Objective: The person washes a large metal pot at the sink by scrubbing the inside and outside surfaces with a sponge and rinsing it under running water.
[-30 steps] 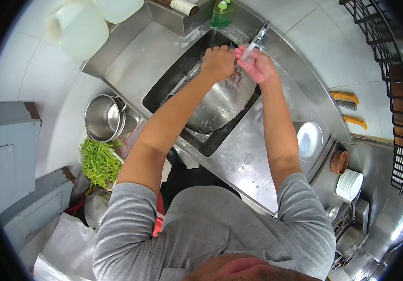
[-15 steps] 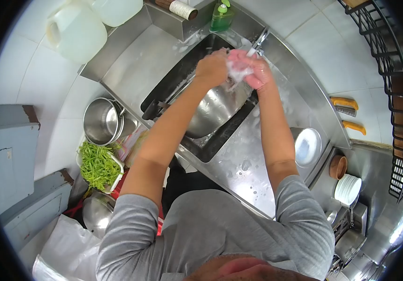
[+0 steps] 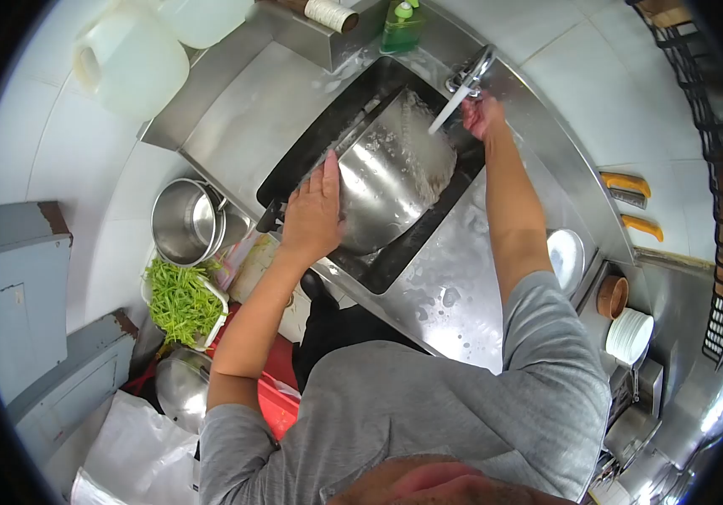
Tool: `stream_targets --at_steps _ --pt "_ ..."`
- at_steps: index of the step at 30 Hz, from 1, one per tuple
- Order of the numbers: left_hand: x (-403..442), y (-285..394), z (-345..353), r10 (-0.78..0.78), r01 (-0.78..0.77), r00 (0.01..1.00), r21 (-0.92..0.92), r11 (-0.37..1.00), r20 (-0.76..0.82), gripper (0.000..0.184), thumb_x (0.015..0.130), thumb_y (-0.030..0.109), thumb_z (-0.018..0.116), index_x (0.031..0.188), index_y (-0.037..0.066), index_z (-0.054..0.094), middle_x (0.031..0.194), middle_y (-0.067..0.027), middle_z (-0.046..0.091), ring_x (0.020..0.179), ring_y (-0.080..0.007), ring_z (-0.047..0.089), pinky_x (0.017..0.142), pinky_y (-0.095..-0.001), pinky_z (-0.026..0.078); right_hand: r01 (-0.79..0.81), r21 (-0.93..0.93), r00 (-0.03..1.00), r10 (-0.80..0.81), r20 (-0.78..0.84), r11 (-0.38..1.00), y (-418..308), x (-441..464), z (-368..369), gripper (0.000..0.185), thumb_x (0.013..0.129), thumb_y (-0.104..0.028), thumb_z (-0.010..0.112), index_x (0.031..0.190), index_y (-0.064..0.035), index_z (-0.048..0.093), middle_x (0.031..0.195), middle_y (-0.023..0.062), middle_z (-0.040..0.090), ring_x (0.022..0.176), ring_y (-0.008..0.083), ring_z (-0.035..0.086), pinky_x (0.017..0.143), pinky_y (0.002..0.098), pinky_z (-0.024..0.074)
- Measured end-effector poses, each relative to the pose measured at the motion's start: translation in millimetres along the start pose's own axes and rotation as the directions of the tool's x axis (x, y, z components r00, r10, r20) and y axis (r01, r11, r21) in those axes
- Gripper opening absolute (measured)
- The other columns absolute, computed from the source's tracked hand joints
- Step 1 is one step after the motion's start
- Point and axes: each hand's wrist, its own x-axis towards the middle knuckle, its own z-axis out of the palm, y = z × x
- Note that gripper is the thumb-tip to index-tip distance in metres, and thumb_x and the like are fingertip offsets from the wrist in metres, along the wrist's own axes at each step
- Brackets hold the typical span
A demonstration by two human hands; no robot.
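A large shiny metal pot (image 3: 385, 181) lies tilted in the black-edged sink basin (image 3: 382, 273), its mouth toward the tap. My left hand (image 3: 315, 210) rests against the pot's base end, fingers stretched out and flat. Water runs from the curved tap (image 3: 485, 61) into the pot's mouth, where it splashes. My right hand (image 3: 483, 118) is at the base of the tap, its fingers curled at the tap handle (image 3: 462, 84), which they partly cover.
A green soap bottle (image 3: 402, 27) stands behind the basin. Left of the sink are a steel pot (image 3: 185, 223) and a white container of cut greens (image 3: 180, 303). At right are a white round lid or bowl (image 3: 566, 259), stacked white plates (image 3: 630, 335) and yellow-handled tools (image 3: 626, 183) on the wall.
My hands, together and soapy under the water before, have parted. The left moved back onto the pot; the right went to the tap handle. The water now falls into the pot.
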Motion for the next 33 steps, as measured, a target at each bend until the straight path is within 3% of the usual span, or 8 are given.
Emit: stream_targets --at_steps 5,9,15,20,24,26,30,33 --pt "3.0 -8.5 -10.8 -0.051 0.039 0.988 0.086 0.996 0.144 0.098 0.075 0.006 0.07 0.154 -0.007 0.015 0.132 -0.0245 0.056 0.112 -0.0363 0.064 0.092 -0.0434 0.052 0.524 -0.382 0.798 -0.596 -0.093 0.761 16.2 -37.4 24.9 0.045 0.103 -0.046 0.051 0.122 -0.0049 0.057 0.081 0.0091 0.064 0.062 0.0167 0.061 0.047 0.0338 0.0486" --pt "15.7 -14.4 1.5 -0.073 0.057 0.987 0.108 0.993 0.146 0.07 0.074 0.008 0.072 0.132 -0.005 0.036 0.115 -0.0201 0.062 0.096 -0.0353 0.069 0.082 -0.0432 0.055 0.482 -0.612 0.742 -0.664 -0.096 0.627 14.4 -21.3 40.0 0.041 0.102 -0.045 0.054 0.122 -0.0086 0.054 0.079 0.0046 0.056 0.055 0.0115 0.051 0.044 0.0294 0.0424" --pt "15.7 -28.1 8.3 -0.081 0.063 0.987 0.126 0.99 0.14 0.045 0.075 0.007 0.071 0.108 0.001 0.042 0.1 -0.0184 0.062 0.082 -0.0356 0.07 0.073 -0.0456 0.056 -0.139 0.037 0.978 0.131 0.161 0.99 -23.0 5.7 8.8 0.059 0.1 -0.062 0.047 0.096 -0.0043 0.057 0.064 0.0032 0.054 0.046 0.0119 0.042 0.042 0.0281 0.0345" --pt "7.7 -43.3 -1.6 -0.185 0.174 0.965 0.074 0.982 0.187 0.047 0.075 0.007 0.07 0.112 0.003 0.04 0.1 -0.0226 0.067 0.089 -0.0416 0.07 0.075 -0.05 0.056 0.141 -0.092 0.988 -0.146 -0.056 0.986 11.5 -60.2 47.5 0.061 0.099 -0.06 0.049 0.108 -0.0014 0.065 0.079 0.0046 0.064 0.061 0.0127 0.055 0.056 0.029 0.0452" --pt "5.3 -38.7 4.5 -0.16 0.161 0.969 0.009 0.987 0.186 0.062 0.076 0.009 0.072 0.127 0.004 0.037 0.104 -0.0251 0.068 0.094 -0.044 0.069 0.08 -0.0507 0.055 0.501 -0.815 0.53 -0.847 0.023 0.291 61.0 -249.9 34.6 0.024 0.086 -0.022 0.077 0.095 -0.0014 0.069 0.089 0.0109 0.073 0.075 0.0236 0.068 0.072 0.0352 0.0537" --pt "3.1 -39.2 7.3 -0.138 0.134 0.973 0.039 0.99 0.187 0.069 0.077 0.012 0.075 0.133 0.003 0.035 0.106 -0.0249 0.068 0.095 -0.0435 0.069 0.081 -0.0499 0.055 0.299 -0.951 0.307 -0.952 0.02 0.077 83.0 -315.1 -40.5 0.02 0.084 -0.018 0.076 0.095 -0.0037 0.069 0.089 0.013 0.072 0.078 0.0266 0.069 0.073 0.0382 0.0541" --pt "5.1 -35.7 2.0 -0.124 0.117 0.971 0.046 0.992 0.206 0.072 0.08 0.016 0.076 0.136 0.002 0.034 0.107 -0.0247 0.068 0.096 -0.0427 0.069 0.083 -0.0496 0.055 -0.335 -0.936 0.7 -0.637 -0.322 0.105 94.1 -377.3 -143.8 0.06 0.074 -0.024 0.081 0.128 -0.0082 0.061 0.122 0.0205 0.067 0.115 0.0388 0.064 0.099 0.0456 0.0513" --pt "1.1 -36.3 -1.2 -0.141 0.138 0.969 0.033 0.99 0.205 0.065 0.081 0.017 0.075 0.131 0.001 0.036 0.11 -0.025 0.068 0.096 -0.042 0.069 0.083 -0.0497 0.055 -0.277 -0.961 0.78 -0.588 -0.214 -0.017 114.8 -348.7 -182.6 0.068 0.077 -0.024 0.076 0.138 -0.0055 0.053 0.126 0.0252 0.063 0.12 0.0409 0.06 0.103 0.0462 0.0493"
